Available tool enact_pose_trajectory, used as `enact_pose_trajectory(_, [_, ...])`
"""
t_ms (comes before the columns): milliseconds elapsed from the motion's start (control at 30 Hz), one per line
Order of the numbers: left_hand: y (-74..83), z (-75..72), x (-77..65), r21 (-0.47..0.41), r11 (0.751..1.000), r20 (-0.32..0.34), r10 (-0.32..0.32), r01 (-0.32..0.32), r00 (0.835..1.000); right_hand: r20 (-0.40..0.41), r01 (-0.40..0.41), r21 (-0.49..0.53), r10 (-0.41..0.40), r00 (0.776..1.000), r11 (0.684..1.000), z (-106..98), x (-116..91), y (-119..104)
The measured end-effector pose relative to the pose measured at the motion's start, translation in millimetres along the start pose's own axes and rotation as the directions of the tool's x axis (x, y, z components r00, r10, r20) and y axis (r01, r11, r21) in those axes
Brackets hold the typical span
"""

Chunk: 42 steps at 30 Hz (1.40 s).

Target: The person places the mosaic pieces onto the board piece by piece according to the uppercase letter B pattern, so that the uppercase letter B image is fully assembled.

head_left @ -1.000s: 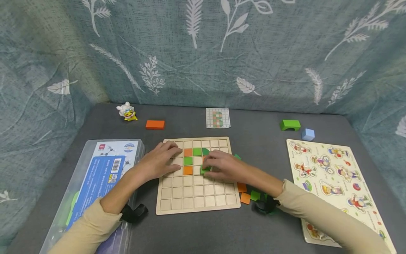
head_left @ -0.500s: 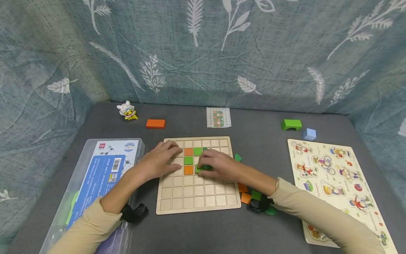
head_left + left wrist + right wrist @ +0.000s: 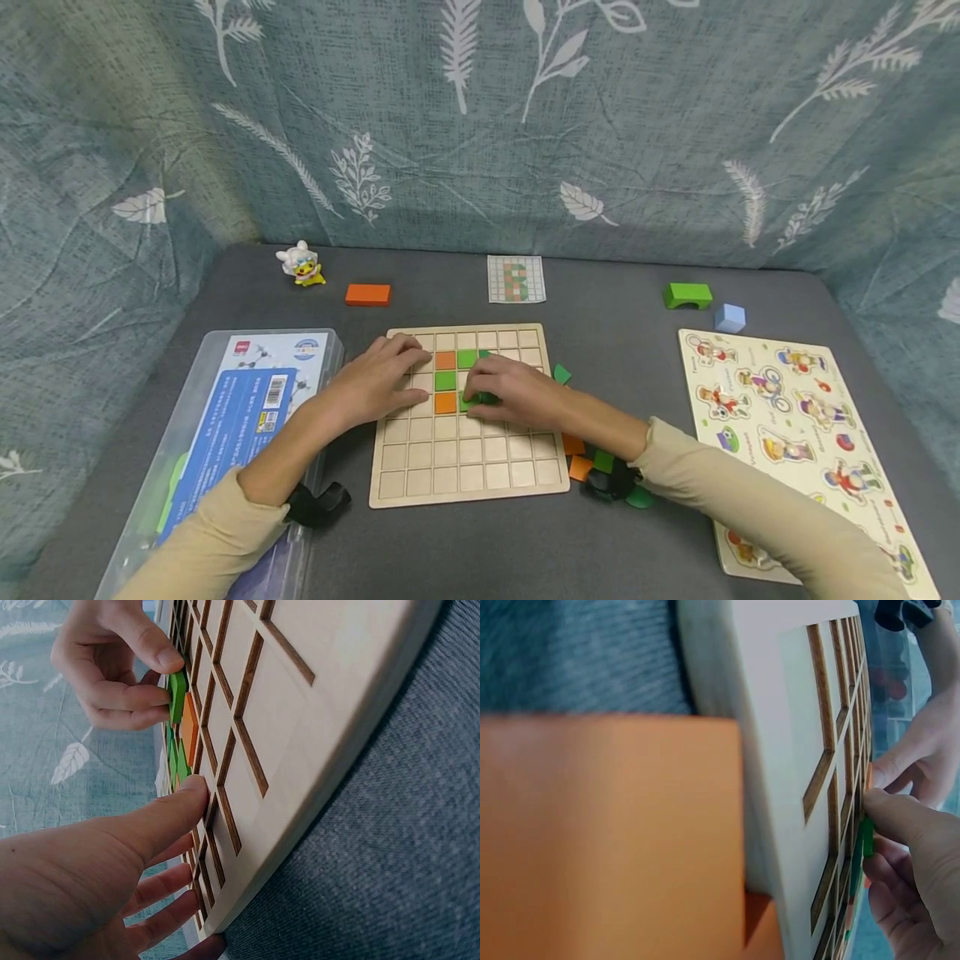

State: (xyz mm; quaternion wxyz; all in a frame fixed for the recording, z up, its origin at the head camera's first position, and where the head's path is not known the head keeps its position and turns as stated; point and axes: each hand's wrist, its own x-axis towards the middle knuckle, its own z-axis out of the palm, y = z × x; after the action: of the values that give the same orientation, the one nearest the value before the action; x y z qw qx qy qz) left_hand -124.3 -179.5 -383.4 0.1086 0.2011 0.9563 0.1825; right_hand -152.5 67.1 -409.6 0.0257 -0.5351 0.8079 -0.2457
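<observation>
A wooden grid board (image 3: 470, 492) lies on the dark table, with orange and green tiles in some of its squares. My right hand (image 3: 525, 390) pinches a green square tile (image 3: 177, 697) between thumb and fingers, right at the square beside an orange tile (image 3: 446, 403). Its fingers partly cover the tiles beneath them. On the board's left side rests my left hand (image 3: 380, 377), thumb and fingers spread apart and holding no tile. In the left wrist view its thumb (image 3: 196, 791) touches the grid close to the placed tiles.
Loose orange tiles (image 3: 580, 468) and green ones lie off the board's right edge, partly under the right wrist. A printed pattern card (image 3: 516, 279) lies behind the board. A plastic case (image 3: 213, 354) stands left, a picture puzzle (image 3: 750, 450) right. Blocks and a figurine (image 3: 302, 262) sit farther back.
My right hand has shifted slightly left with the green tile, from one column to the square beside the lower orange tile. The left hand has stayed in place.
</observation>
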Motion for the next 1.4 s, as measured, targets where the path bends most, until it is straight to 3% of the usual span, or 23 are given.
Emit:
enact_pose_trajectory(733, [-1.1, 3.1, -1.6, -0.005, 1.0, 0.0, 0.002, -0.002, 1.0, 0.032, 0.023, -0.019, -0.023, 0.999, 1.0, 2.5, 2.8, -1.1])
enact_pose_trajectory(933, [-0.7, 4.0, -1.8, -0.007, 1.0, -0.001, -0.006, 0.006, 1.0, 0.01, 0.104, -0.131, -0.104, 0.995, 0.986, -2.1, -1.5, -5.8])
enact_pose_trajectory(1067, [-0.2, 5.4, -0.9, -0.007, 1.0, -0.004, -0.004, 0.004, 1.0, -0.051, 0.082, -0.147, -0.091, 0.995, 0.986, -14.0, -25.1, -10.8])
enact_pose_trajectory(1400, [0.6, 1.0, 0.0, -0.003, 1.0, 0.0, -0.005, 0.005, 1.0, -0.199, -0.123, -0.047, 0.111, 0.974, 0.991, -35.7, -118.2, -7.0])
